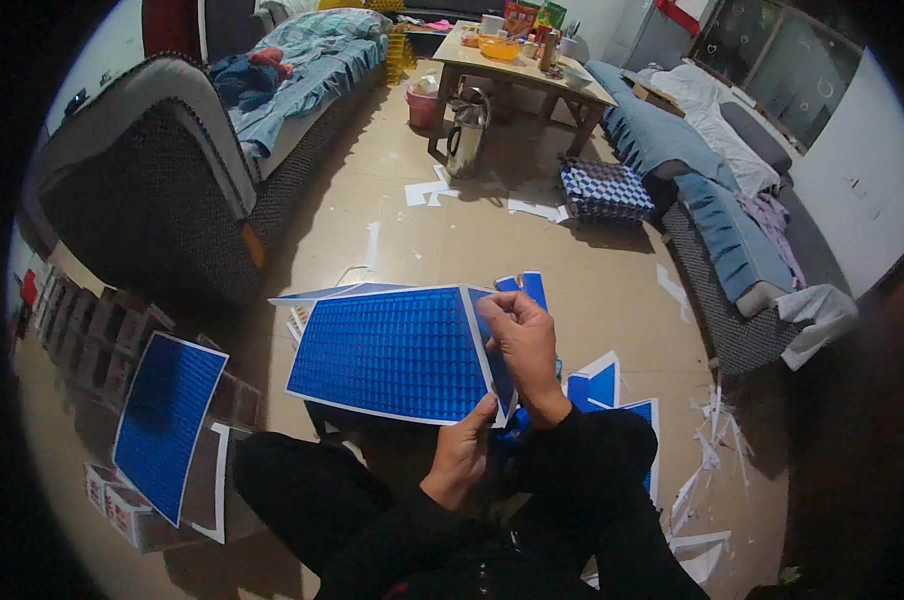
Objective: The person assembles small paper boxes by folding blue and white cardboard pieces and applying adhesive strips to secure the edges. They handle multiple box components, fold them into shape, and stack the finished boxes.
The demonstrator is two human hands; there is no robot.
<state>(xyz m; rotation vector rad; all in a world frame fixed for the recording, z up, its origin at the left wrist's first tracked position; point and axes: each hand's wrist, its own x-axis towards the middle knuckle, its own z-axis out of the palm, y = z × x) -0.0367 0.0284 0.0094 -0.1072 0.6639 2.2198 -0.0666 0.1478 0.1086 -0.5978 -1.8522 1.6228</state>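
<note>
A blue grid-patterned sheet (387, 350) with a white border lies in front of me, on top of other sheets and a dark support that is mostly hidden. My left hand (459, 458) grips its near right corner between thumb and fingers. Higher up the same right side, my right hand (524, 345) is closed in a pinch at the white edge, where a narrow strip seems folded or separate; I cannot tell which. Beyond the right hand lie blue pieces (532, 290). More blue and white sheets (597, 385) rest beside my right forearm.
Another blue sheet (170, 425) leans on stacked boxes (102, 330) at the left. White paper scraps (712, 440) litter the floor at right. Farther off are a metal flask (465, 140), a wooden table (452, 55), a checkered stool (607, 190) and sofas (142, 170) on both sides.
</note>
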